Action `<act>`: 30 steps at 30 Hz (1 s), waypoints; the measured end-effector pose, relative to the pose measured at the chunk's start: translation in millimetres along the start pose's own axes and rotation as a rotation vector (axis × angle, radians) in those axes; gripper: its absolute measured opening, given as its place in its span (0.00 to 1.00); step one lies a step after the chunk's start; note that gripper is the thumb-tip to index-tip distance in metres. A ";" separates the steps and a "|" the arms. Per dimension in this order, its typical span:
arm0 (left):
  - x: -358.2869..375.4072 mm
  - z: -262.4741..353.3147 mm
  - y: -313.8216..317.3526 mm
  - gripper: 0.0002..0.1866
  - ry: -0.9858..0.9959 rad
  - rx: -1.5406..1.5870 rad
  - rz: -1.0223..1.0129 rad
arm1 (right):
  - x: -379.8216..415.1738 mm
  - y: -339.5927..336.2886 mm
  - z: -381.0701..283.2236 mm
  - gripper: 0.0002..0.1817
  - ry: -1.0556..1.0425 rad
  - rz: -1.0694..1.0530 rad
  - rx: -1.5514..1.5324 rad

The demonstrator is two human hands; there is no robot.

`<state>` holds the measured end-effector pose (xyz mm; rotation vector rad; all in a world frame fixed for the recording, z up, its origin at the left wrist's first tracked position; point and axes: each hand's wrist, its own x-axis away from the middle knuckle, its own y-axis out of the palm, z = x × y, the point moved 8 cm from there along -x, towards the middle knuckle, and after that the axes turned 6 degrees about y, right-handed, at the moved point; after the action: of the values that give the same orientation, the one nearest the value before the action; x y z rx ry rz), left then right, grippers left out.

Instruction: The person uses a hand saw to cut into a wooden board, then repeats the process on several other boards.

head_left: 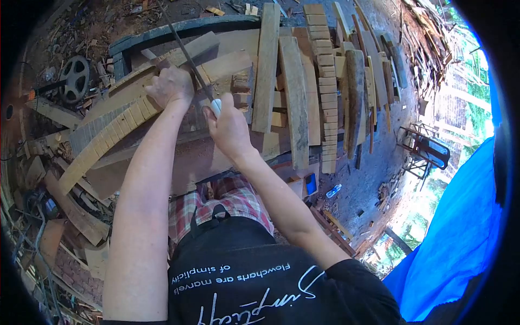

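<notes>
My right hand is closed around the white handle of a long, thin-bladed saw, seen nearly edge-on. Its dark blade points away and up to the left, over the workbench. Beside it, my left hand has its fingers curled over the far end of a curved wooden piece with a row of evenly spaced cross lines. That piece runs down to the left across the boards. A loose plank lies just beyond the blade, partly behind it. My left fingertips are partly hidden.
Several long planks lie side by side on the right, next to another cross-lined strip. A handwheel stands at far left. On the ground are a plastic bottle and wood scraps. A chair and blue tarp are to the right.
</notes>
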<state>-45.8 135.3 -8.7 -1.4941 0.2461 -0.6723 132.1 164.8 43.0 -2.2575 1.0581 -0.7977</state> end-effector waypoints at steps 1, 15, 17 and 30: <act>0.7 0.4 0.1 0.19 -0.003 -0.002 -0.004 | 7.9 -3.2 4.1 0.16 -0.034 0.012 -0.030; 1.1 5.1 -2.9 0.20 0.012 0.041 0.011 | 27.5 -12.1 4.7 0.15 0.020 -0.003 -0.034; 1.7 4.3 -6.4 0.19 -0.030 0.043 -0.029 | 79.9 -24.2 24.4 0.15 0.052 -0.017 -0.061; -1.9 2.8 -2.8 0.20 -0.037 0.030 -0.067 | 100.2 -24.8 33.8 0.14 0.094 -0.021 -0.118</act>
<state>-46.5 138.8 -6.1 -1.4900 0.1573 -0.6979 220.2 105.1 64.8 -2.3525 1.1535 -0.8792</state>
